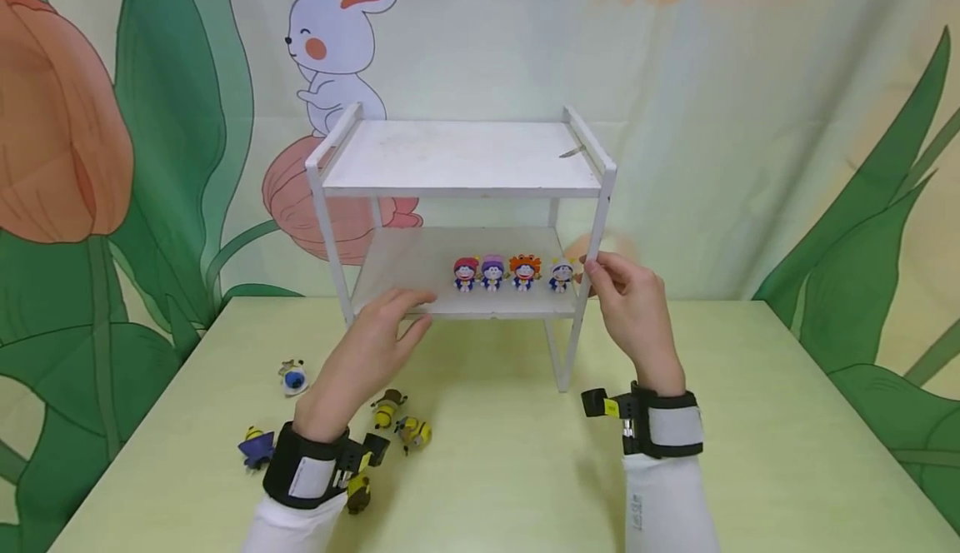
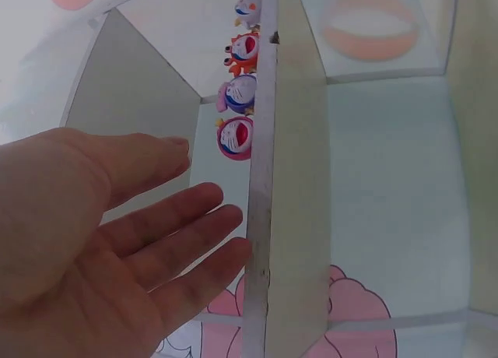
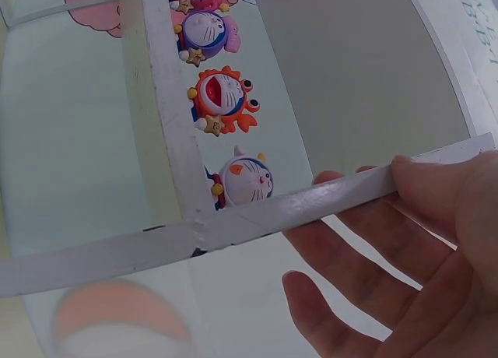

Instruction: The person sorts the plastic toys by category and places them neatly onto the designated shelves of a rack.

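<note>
My left hand [image 1: 375, 345] is at the front edge of the lower shelf, fingers loosely extended and nothing held. In the left wrist view the fingertips [image 2: 240, 253] are close to that edge; whether they touch, I cannot tell. My right hand [image 1: 633, 307] grips the right front post of the white shelf rack [image 1: 461, 193], thumb on one side and fingers round the other. On the lower shelf, right of centre, stand Doraemon figurines in a row: one in a red hat [image 1: 465, 274], one purple [image 1: 492, 272], one in an orange crab hat [image 1: 524, 271] and one white [image 1: 561, 275].
Several yellow Minion figurines [image 1: 414, 433] lie on the pale green table [image 1: 495, 486] around my left forearm. Farther left lie a blue-and-white figurine [image 1: 293, 378] and one in purple-blue [image 1: 257, 449]. Behind the rack hangs a printed curtain [image 1: 712, 161].
</note>
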A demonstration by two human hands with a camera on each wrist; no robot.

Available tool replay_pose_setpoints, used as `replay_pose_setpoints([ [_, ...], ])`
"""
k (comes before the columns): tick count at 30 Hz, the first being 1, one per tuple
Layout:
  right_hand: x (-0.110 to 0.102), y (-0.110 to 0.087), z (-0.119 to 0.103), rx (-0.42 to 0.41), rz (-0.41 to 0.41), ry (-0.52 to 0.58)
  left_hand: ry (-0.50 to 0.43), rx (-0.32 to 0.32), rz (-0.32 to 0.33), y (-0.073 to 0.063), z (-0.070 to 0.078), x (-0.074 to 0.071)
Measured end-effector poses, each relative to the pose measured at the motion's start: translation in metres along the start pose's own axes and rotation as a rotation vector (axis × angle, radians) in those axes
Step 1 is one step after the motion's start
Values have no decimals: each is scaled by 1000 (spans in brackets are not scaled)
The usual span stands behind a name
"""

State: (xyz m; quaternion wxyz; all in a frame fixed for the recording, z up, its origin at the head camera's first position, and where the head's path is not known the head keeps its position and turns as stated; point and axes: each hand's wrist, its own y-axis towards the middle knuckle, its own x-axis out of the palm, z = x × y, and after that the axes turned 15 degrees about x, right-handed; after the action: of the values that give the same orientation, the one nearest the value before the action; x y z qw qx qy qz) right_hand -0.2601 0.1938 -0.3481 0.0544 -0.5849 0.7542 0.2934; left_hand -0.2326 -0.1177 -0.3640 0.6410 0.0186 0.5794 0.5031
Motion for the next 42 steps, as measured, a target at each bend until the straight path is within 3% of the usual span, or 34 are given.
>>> replay_pose_setpoints([
  [20,-6,-5,0,23,-8,-24,-27,-39,-59,-9,1,-6],
  [29,2,-4,1,22,-29,3,-24,-103,-48,-21,-9,-30],
  [36,2,-3,0,16,-22,6,-50,-79,-24,-22,-17,-45],
  [42,-2,-1,-1,10,-14,5,-73,-74,-77,-21,-20,-49],
])
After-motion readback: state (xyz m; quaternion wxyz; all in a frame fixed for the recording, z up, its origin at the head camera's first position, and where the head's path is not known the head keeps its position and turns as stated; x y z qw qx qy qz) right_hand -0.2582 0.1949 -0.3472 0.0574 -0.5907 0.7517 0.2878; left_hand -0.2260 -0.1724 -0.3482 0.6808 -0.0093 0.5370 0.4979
